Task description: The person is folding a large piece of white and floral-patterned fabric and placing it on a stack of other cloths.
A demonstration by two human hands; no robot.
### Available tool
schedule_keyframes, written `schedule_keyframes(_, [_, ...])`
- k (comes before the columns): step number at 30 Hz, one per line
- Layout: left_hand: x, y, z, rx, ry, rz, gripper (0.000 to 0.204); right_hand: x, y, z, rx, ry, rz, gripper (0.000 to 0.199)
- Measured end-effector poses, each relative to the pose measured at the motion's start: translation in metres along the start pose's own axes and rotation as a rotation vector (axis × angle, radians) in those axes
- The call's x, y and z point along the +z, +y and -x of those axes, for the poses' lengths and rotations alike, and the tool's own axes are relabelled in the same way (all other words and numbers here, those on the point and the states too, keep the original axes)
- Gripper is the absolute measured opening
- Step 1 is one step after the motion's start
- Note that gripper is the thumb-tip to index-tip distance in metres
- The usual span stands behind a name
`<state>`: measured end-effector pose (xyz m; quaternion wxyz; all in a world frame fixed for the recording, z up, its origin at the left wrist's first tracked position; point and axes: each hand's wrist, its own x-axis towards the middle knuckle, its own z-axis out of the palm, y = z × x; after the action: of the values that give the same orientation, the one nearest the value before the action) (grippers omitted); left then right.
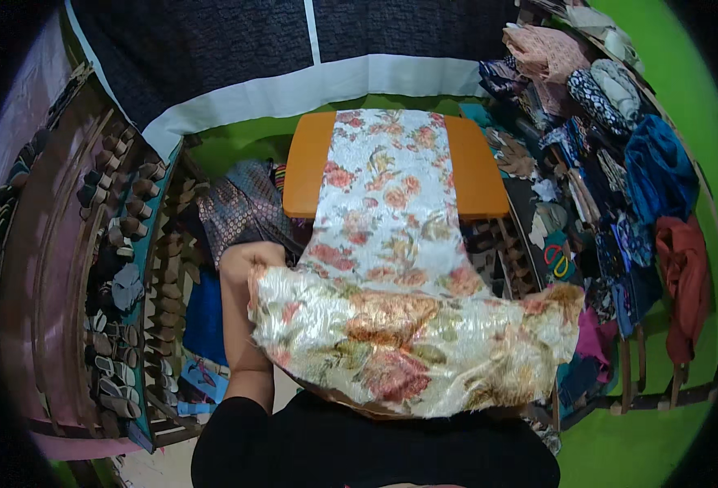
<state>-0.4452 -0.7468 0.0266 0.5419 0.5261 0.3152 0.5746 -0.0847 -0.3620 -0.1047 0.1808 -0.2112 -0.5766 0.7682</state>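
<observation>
A white floral cloth [391, 171] with red and peach roses lies lengthwise over an orange table [308, 167]. Its near end is lifted toward me and folded back, showing a shiny floral stretch [424, 350] in front of my black shirt. My left hand [253, 257] is closed on the cloth's left edge, knuckles up. The cloth hides my right hand and forearm. The cloth's right corner [566, 297] is raised and bunched, but what holds it there does not show.
Racks of shoes [119, 232] stand on the left. Folded clothes [660, 175] crowd a rack on the right, near scissors [556, 259] with coloured handles. A patterned dark cloth [245, 207] sits left of the table. A dark curtain [212, 57] hangs behind.
</observation>
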Motion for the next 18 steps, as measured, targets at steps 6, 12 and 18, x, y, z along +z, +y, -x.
schedule_keyframes(6, [-0.151, -0.007, -0.082, 0.244, 0.524, -0.459, 0.033, 0.004, -0.092, -0.225, -0.022, -0.146, 0.005, 0.046])
schedule_keyframes(12, [-0.307, -0.004, -0.169, 0.195, 1.026, 0.243, 0.053, 0.082, -0.128, -0.463, -0.081, -0.114, -0.099, 0.027])
schedule_keyframes(18, [-0.376, -0.151, -0.111, -0.333, 1.276, 0.187, 0.055, 0.089, 0.013, -0.5, 0.496, 0.1, 0.104, 0.056])
